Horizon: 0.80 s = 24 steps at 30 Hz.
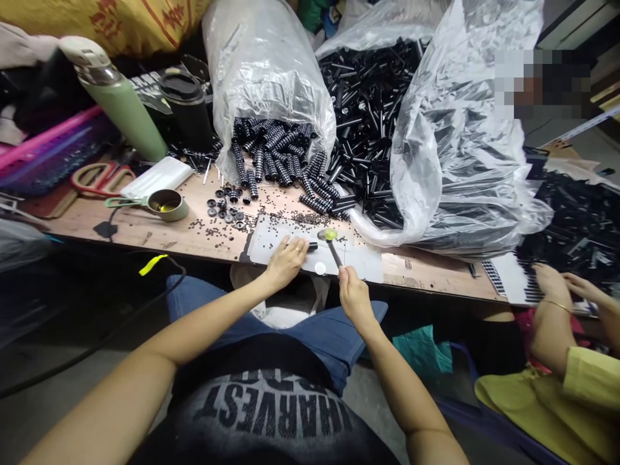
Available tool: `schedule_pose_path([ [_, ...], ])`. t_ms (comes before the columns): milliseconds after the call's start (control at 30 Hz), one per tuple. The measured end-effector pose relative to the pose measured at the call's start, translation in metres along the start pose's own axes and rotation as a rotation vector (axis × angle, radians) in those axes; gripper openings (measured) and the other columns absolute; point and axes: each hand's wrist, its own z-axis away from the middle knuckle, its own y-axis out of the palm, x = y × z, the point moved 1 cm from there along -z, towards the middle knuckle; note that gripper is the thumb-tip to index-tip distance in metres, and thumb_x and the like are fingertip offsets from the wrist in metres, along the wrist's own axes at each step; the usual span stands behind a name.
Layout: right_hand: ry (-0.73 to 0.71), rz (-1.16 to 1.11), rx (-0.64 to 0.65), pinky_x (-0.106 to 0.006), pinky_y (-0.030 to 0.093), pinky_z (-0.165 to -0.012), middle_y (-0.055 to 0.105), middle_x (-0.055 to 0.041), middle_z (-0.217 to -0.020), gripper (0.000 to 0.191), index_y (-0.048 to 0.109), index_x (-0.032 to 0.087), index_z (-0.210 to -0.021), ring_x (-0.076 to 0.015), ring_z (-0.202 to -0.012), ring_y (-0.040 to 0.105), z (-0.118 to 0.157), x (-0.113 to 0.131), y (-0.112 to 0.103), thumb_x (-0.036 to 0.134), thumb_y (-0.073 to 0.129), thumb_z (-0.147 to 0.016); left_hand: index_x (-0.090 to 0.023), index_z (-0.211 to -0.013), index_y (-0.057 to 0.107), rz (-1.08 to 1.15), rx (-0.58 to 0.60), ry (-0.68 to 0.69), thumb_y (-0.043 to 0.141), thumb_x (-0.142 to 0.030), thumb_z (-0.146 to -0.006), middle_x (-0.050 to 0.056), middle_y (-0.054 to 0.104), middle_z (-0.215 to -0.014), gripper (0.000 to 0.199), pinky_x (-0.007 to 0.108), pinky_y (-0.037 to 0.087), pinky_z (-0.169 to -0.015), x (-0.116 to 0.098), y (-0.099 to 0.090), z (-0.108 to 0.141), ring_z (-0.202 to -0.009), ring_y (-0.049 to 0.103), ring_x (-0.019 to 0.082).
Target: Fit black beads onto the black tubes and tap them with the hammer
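My left hand [287,259] is closed over a short black tube [313,246] on a pale board [372,258]; only the tube's end shows past the fingers. In my right hand [355,292] is the handle of a metal spoon [334,253], its bowl tipped over the board and carrying a yellow-green substance. A small white disc [320,268] lies between the hands. Tiny dark rings [310,218] are scattered behind the board. To the left stands a small handled cup [167,205] with something yellow inside.
Behind are a plastic bag of ridged black rollers [271,145] and a larger bag of black tubes [363,110]. Red-handled scissors [101,179], a green bottle [121,113] and a black tumbler [186,106] stand left. A co-worker's hands [557,284] work at the right.
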Motion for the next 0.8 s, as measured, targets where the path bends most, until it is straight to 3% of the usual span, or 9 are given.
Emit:
schedule_pose_path([
  [133,-0.143,-0.157,-0.101,-0.023,0.035,-0.056,0.059,-0.0023,-0.066,0.041,0.051,0.019,-0.092,-0.0152,-0.055,0.055,0.005,0.031,-0.003,0.044,0.02,-0.101,0.004,-0.142,0.031,0.004,0.038,0.011,0.036,-0.043,-0.093,0.025,0.034,-0.147,0.068,0.049,0.016,-0.115,-0.02,0.01,0.001,-0.141,0.024,0.033],
  [267,-0.175,0.112,0.177,-0.025,0.034,-0.055,0.065,-0.0068,-0.073,0.034,0.054,0.02,-0.091,-0.0181,-0.057,0.059,0.002,0.048,0.023,0.04,0.028,-0.1,0.001,-0.143,0.03,0.046,0.071,0.003,0.032,-0.023,-0.091,0.025,0.033,-0.148,0.057,0.048,0.023,-0.113,-0.017,0.017,-0.003,-0.14,0.026,0.03],
  [333,-0.155,0.161,0.248,-0.025,0.033,-0.056,0.066,-0.0066,-0.074,0.032,0.054,0.02,-0.093,-0.0199,-0.06,0.061,-0.002,0.048,0.03,0.038,0.028,-0.1,-0.001,-0.14,0.035,0.081,0.07,0.006,0.034,-0.017,-0.09,0.023,0.039,-0.144,0.053,0.046,0.029,-0.11,-0.01,0.015,-0.01,-0.136,0.034,0.029],
  [467,-0.136,0.056,0.106,-0.025,0.032,-0.056,0.064,-0.0034,-0.071,0.038,0.052,0.022,-0.091,-0.0204,-0.063,0.062,-0.015,0.037,0.015,0.04,0.021,-0.101,-0.006,-0.121,0.056,0.16,0.109,-0.125,0.036,-0.013,-0.09,0.02,0.063,-0.11,0.037,0.041,0.047,-0.087,-0.007,-0.001,-0.019,-0.105,0.059,0.028],
  [533,-0.111,0.083,0.026,-0.026,0.031,-0.056,0.063,-0.0026,-0.068,0.038,0.051,0.022,-0.088,-0.0205,-0.062,0.062,-0.024,0.022,0.005,0.042,0.022,-0.101,-0.011,-0.104,0.064,0.205,0.132,-0.144,0.038,-0.013,-0.09,0.015,0.065,-0.091,0.03,0.037,0.049,-0.077,-0.013,-0.011,-0.017,-0.091,0.061,0.026],
  [600,-0.077,0.172,-0.023,-0.026,0.03,-0.055,0.063,-0.0029,-0.068,0.036,0.051,0.022,-0.086,-0.0206,-0.062,0.061,-0.035,0.002,0.001,0.042,0.026,-0.101,-0.015,-0.101,0.065,0.28,0.109,-0.1,0.046,-0.02,-0.09,0.012,0.064,-0.087,0.023,0.034,0.049,-0.073,-0.013,-0.019,-0.018,-0.086,0.06,0.025],
  [667,-0.038,0.281,-0.064,-0.027,0.03,-0.055,0.064,-0.0045,-0.073,0.034,0.052,0.022,-0.085,-0.0204,-0.062,0.06,-0.048,-0.018,0.003,0.041,0.029,-0.101,-0.014,-0.117,0.059,0.338,0.019,-0.158,0.051,-0.031,-0.089,0.013,0.064,-0.094,0.033,0.035,0.05,-0.074,0.005,-0.027,-0.03,-0.088,0.059,0.025],
  [700,-0.026,0.327,-0.094,-0.028,0.031,-0.056,0.064,-0.0055,-0.077,0.033,0.052,0.021,-0.085,-0.0205,-0.064,0.06,-0.053,-0.027,0.006,0.04,0.03,-0.1,-0.012,-0.123,0.055,0.343,-0.045,-0.265,0.051,-0.033,-0.089,0.015,0.063,-0.098,0.04,0.036,0.049,-0.075,0.022,-0.032,-0.04,-0.089,0.059,0.026],
  [800,-0.053,0.421,-0.178,-0.029,0.036,-0.062,0.062,-0.0084,-0.086,0.032,0.053,0.02,-0.084,-0.0229,-0.078,0.059,-0.063,-0.043,0.019,0.039,0.033,-0.1,-0.006,-0.126,0.051,0.302,-0.253,-0.62,0.047,-0.032,-0.09,0.024,0.058,-0.112,0.044,0.046,0.046,-0.083,0.097,-0.047,-0.081,-0.104,0.055,0.035],
])
